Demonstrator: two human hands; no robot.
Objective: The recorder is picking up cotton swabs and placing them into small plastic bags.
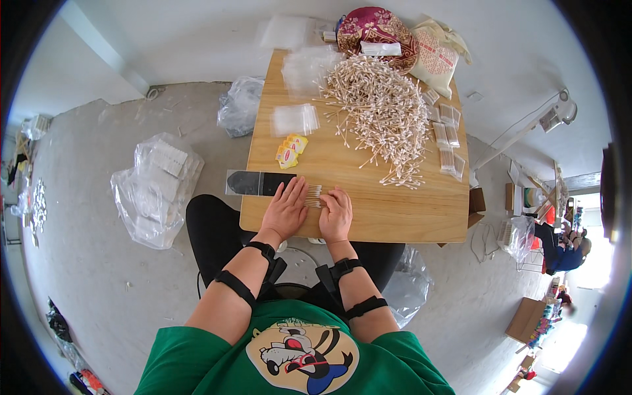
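Observation:
At the table's near edge, my left hand (285, 209) lies flat, fingers stretched, over one end of a small row of cotton swabs (313, 195). Its fingertips touch a flat black strip (276, 184). The strip's rounded left end sits inside a clear plastic bag (232, 182). My right hand (336, 212) is closed, its curled fingers at the right ends of the same swabs. Those fingers hide part of the swabs, and my left palm covers their other ends. Yellow-and-white cards (290, 151) lie just beyond the strip.
A large heap of loose cotton swabs (385, 108) spreads over the wooden table (368, 214). Clear bags (294, 120) lie at its left, filled swab packs (447, 135) along its right edge. A patterned cushion (375, 29) and cloth sack (436, 58) stand behind. A plastic sack (158, 187) rests on the floor.

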